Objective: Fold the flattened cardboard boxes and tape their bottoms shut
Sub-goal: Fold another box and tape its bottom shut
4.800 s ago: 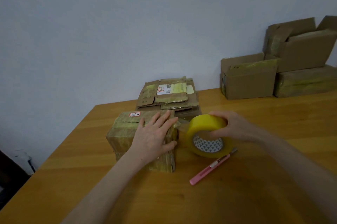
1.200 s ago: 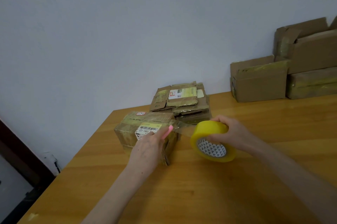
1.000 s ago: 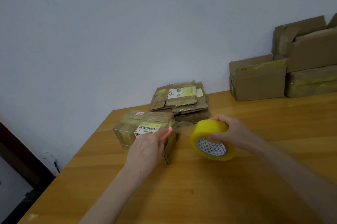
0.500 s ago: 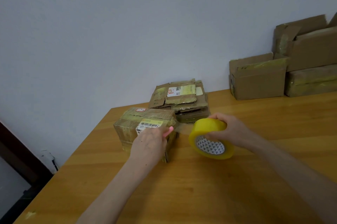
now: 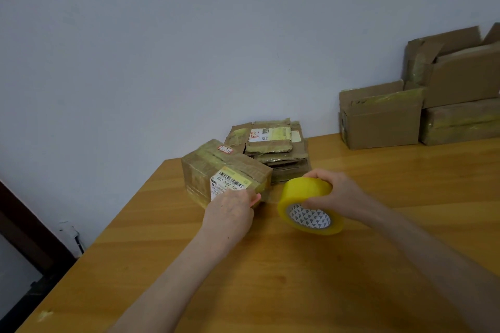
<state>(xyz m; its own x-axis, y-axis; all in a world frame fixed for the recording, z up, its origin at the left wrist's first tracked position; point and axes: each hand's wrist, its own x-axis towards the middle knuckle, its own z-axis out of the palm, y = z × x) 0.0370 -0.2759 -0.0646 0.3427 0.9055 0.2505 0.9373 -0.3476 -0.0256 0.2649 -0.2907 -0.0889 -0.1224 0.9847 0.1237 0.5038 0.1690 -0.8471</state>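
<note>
Bench of yellow-brown wood (image 5: 297, 278) carries assembled brown cardboard boxes (image 5: 384, 121) stacked far right against the wall. A tape-wrapped brown cardboard box (image 5: 216, 167) stands near the far left edge, with a pile of flattened cardboard boxes (image 5: 273, 143) just behind it. The right grip (image 5: 338, 194) curls round a yellow tape roll (image 5: 303, 194), and a clear strip runs from the roll to the box. The left grip (image 5: 230, 213) closes on a pink cutter (image 5: 255, 198) at the box's near corner; only the cutter's tip shows.
</note>
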